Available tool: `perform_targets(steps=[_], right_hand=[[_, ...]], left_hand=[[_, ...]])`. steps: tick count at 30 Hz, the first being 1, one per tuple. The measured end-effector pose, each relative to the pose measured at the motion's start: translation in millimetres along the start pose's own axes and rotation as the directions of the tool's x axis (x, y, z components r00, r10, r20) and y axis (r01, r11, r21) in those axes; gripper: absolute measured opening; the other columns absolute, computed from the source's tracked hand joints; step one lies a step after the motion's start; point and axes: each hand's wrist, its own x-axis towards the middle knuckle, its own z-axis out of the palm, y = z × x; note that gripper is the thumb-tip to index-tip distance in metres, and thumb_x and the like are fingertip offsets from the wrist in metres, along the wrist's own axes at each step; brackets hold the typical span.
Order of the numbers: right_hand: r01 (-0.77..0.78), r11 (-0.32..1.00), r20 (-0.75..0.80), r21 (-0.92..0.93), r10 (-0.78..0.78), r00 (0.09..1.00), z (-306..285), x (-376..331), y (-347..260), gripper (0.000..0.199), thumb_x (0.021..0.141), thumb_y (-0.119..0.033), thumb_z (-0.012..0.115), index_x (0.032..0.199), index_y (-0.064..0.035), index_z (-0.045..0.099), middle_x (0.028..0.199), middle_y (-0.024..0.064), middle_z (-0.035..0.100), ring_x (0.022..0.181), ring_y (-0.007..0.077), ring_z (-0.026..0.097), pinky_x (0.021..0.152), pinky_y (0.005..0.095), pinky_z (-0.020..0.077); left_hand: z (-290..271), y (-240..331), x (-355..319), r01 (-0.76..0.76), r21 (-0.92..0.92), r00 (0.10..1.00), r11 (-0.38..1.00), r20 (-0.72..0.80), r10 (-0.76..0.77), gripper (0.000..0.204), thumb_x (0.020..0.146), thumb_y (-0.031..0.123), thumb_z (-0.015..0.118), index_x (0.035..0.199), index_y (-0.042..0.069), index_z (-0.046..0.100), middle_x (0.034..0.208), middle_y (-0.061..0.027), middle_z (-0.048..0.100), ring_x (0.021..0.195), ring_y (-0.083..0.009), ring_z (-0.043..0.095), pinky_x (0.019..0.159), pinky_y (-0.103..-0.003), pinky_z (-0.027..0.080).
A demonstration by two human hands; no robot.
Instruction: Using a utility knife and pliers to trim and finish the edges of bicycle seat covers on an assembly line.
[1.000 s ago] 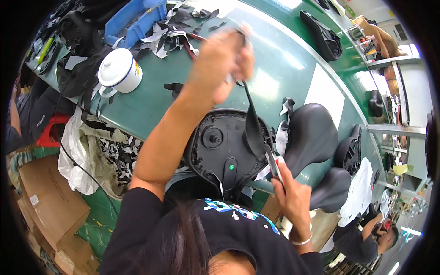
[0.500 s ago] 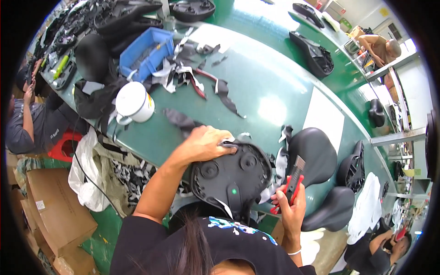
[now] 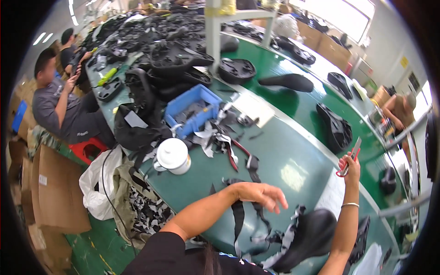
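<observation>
My left hand [image 3: 263,195] hovers over the green table with its fingers spread and nothing in it. Below and beside it lie dark cut strips [image 3: 238,220]. Stretched out to the far right, my right hand [image 3: 350,166] is closed around a red-handled utility knife [image 3: 355,149], its silver blade pointing up. Between my forearms a smooth black bicycle saddle [image 3: 316,233] rests on the table, with black and white scraps along its left side. Beyond the table, a dark saddle [image 3: 286,82] sits on the glossy green surface.
A white lidded mug [image 3: 173,156], a blue bin [image 3: 195,110] of scraps and red-handled pliers [image 3: 233,153] stand or lie at the left. Dark saddle parts [image 3: 178,55] are heaped behind. Someone sits at the left [image 3: 64,101]. A bag of offcuts [image 3: 142,197] stands beside the table.
My left hand has let go of the saddle it held. A dark saddle now lies on the far green surface, where none was. My right hand has moved outward with the knife; the view has shifted.
</observation>
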Motion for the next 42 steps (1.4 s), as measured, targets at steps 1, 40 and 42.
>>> perform_targets(steps=[1, 40, 42], right_hand=[[-0.075, 0.997, 0.015, 0.015, 0.075, 0.997, -3, 28, 15, 0.034, 0.078, -0.007, 0.064, 0.110, -0.0065, 0.051, 0.077, 0.0023, 0.054, 0.063, 0.0139, 0.057, 0.051, 0.0294, 0.0522], [0.715, 0.497, 0.622, -0.492, -0.375, 0.688, 40, -354, 12, 0.054, 0.082, -0.006, 0.066, 0.132, -0.0024, 0.047, 0.098, 0.0144, 0.065, 0.076, 0.0277, 0.065, 0.066, 0.0328, 0.0520], [0.754, 0.422, 0.689, -0.504, -0.330, 0.645, 40, -348, 0, 0.056, 0.079, -0.005, 0.066, 0.132, -0.0051, 0.049, 0.090, 0.0113, 0.063, 0.069, 0.0254, 0.061, 0.060, 0.0322, 0.0495]], left_hand=[[-12, -8, -3, -0.107, -0.128, 0.973, 0.986, -0.216, 0.077, 0.033, 0.088, 0.028, 0.066, 0.111, 0.006, 0.056, 0.115, -0.0062, 0.056, 0.104, -0.0166, 0.055, 0.090, -0.032, 0.045], [63, 52, -91, 0.153, -0.259, 0.519, 0.954, -0.800, -0.301, 0.044, 0.081, 0.029, 0.065, 0.111, -0.001, 0.054, 0.086, -0.0039, 0.059, 0.072, -0.0097, 0.057, 0.061, -0.024, 0.048], [61, 57, -83, 0.201, -0.209, 0.536, 0.957, -0.794, -0.286, 0.043, 0.081, 0.030, 0.065, 0.109, -0.001, 0.055, 0.086, -0.0039, 0.059, 0.071, -0.0098, 0.056, 0.061, -0.024, 0.048]])
